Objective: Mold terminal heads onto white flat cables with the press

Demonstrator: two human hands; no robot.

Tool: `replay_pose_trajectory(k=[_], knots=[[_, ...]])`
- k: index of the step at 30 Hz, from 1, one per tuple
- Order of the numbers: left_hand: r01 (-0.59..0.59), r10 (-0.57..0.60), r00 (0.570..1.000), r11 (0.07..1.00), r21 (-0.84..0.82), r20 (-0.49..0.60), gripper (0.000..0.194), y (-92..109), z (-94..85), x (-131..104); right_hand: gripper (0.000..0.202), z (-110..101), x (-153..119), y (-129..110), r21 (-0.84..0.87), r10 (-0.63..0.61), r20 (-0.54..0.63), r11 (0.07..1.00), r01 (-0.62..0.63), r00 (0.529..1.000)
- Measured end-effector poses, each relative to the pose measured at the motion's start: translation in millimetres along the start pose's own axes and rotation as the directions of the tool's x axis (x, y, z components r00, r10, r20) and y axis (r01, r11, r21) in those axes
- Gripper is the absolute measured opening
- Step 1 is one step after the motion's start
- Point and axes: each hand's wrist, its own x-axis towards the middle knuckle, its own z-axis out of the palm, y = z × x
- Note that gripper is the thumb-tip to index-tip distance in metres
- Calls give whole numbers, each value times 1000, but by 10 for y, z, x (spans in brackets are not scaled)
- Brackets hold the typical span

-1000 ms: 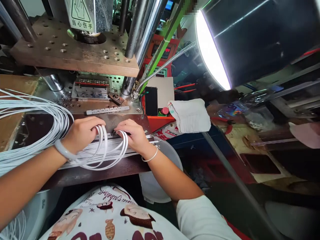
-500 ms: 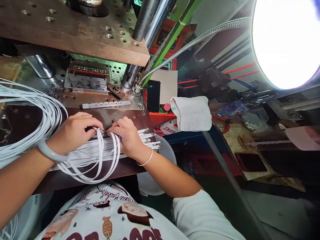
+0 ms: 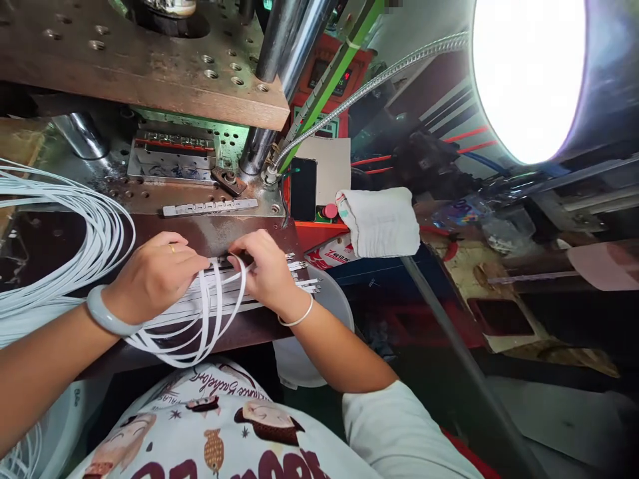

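Both hands are over the brown table edge. My left hand (image 3: 157, 271), with a pale bangle at the wrist, pinches the ends of looped white cables (image 3: 218, 313) at its fingertips. Just to the right, my right hand (image 3: 262, 266) has its fingers closed around a strand of the same cables. The loops hang down between the hands toward my lap. Under them lies a flat bundle of white cables (image 3: 302, 266) with small metal ends, pointing right. A slotted metal strip (image 3: 210, 207) rests behind the hands.
A press with a thick upper plate (image 3: 150, 93) and a metal die block (image 3: 172, 159) stands behind. Coiled white cables (image 3: 100, 226) lie left. A phone (image 3: 303, 189), a red button (image 3: 330, 211), a folded white cloth (image 3: 382, 223) and a bright lamp (image 3: 529, 73) are right.
My right hand has shifted slightly right, taking one loop with it and widening the gap between strands. My left fingers have closed further at the cable ends. The view has shifted a little.
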Motion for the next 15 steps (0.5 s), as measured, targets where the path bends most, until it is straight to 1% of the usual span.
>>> replay_pose_trajectory(k=[2, 3, 5, 6, 7, 8, 9, 11, 13, 15], knots=[[24, -27, 999, 998, 59, 46, 36, 10, -34, -9, 10, -37, 1, 47, 106, 15, -48, 994, -10, 999], [42, -53, 993, 993, 112, 104, 38, 13, -67, -6, 11, -48, 3, 60, 139, 4, -49, 990, 3, 999], [53, -116, 964, 966, 253, 240, 37, 16, -153, 21, 14, -52, 7, 64, 164, -49, -38, 985, 55, 998], [47, -142, 948, 948, 315, 286, 37, 12, -198, 42, 15, -47, 7, 61, 156, -82, -39, 984, 87, 996], [47, -159, 940, 937, 346, 302, 37, 2, -236, 65, 16, -40, 5, 55, 137, -112, -44, 984, 117, 993], [67, -167, 945, 940, 335, 280, 39, -15, -263, 86, 16, -30, 3, 49, 110, -136, -52, 984, 141, 989], [108, -175, 959, 953, 282, 224, 40, -41, -274, 101, 17, -19, -1, 43, 83, -155, -57, 984, 159, 986], [214, -223, 969, 972, 92, 101, 39, -110, -251, 103, 16, 3, -9, 32, 34, -188, -61, 981, 191, 980], [300, -297, 953, 952, -63, 53, 36, -181, -191, 66, 17, 21, -14, 23, -18, -227, -74, 974, 227, 971], [383, -379, 924, 914, -134, 53, 33, -220, -138, 10, 18, 30, -18, 12, -85, -266, -89, 962, 259, 960]])
